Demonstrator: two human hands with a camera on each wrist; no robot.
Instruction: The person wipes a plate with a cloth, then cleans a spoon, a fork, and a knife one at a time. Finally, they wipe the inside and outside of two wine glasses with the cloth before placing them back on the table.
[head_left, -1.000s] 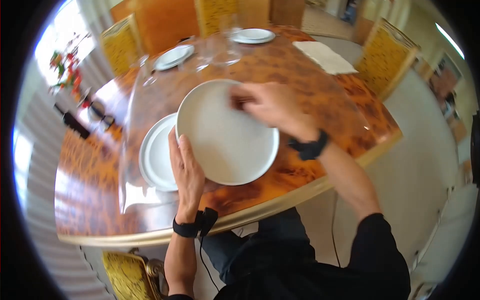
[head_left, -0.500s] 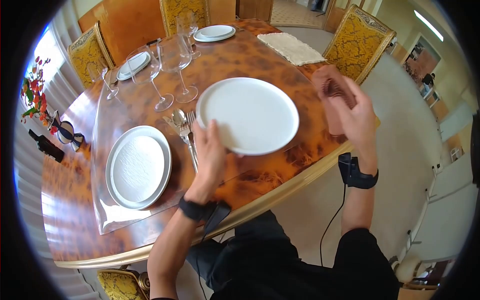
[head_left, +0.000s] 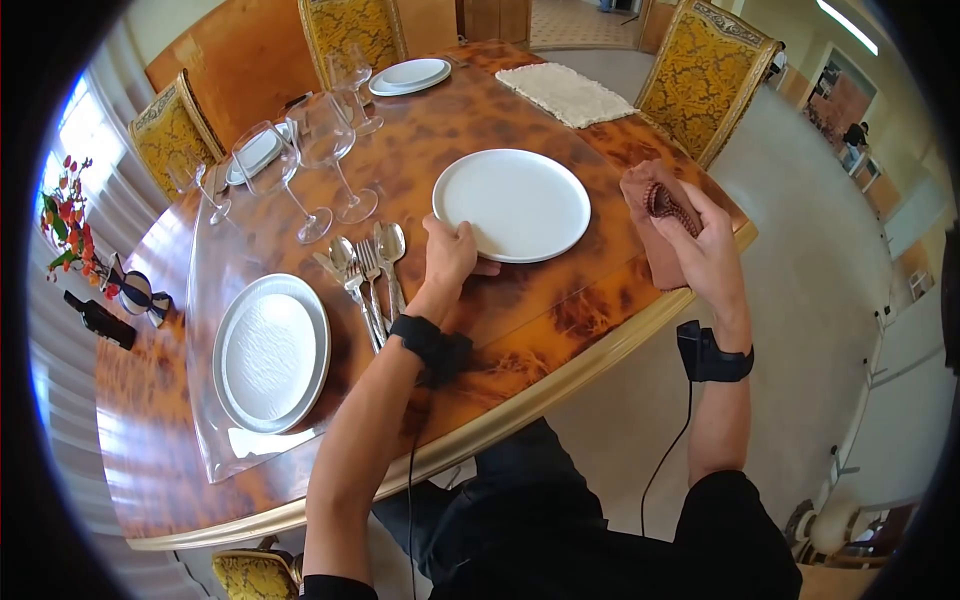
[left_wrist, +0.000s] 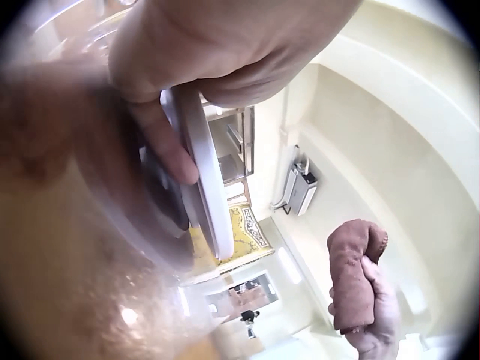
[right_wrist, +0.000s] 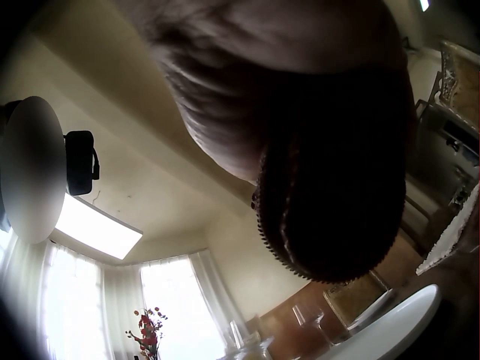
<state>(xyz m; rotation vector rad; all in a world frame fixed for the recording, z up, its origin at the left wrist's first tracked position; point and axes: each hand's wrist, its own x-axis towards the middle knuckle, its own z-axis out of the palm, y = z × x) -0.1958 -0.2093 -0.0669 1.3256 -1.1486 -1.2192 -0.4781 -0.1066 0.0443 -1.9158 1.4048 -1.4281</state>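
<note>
A white flat plate is close over the wooden table at the middle of the head view. My left hand grips its near-left rim, thumb on top and fingers underneath. The left wrist view shows this plate edge-on with a finger beneath it. Off to the right, near the table edge, my right hand holds a folded reddish-brown cloth with a stitched edge. That cloth looks dark in the right wrist view, where it hides most of the fingers.
Left of the plate lie several spoons and forks. A smaller textured plate sits on a larger plate. Tall wine glasses stand behind. Farther back are stacked plates and a cream cloth. A gold edge borders the table.
The right hand and brown cloth have moved off the plate to the right. The left hand has carried the plate down and away from me, uncovering the cutlery and the stacked plates.
</note>
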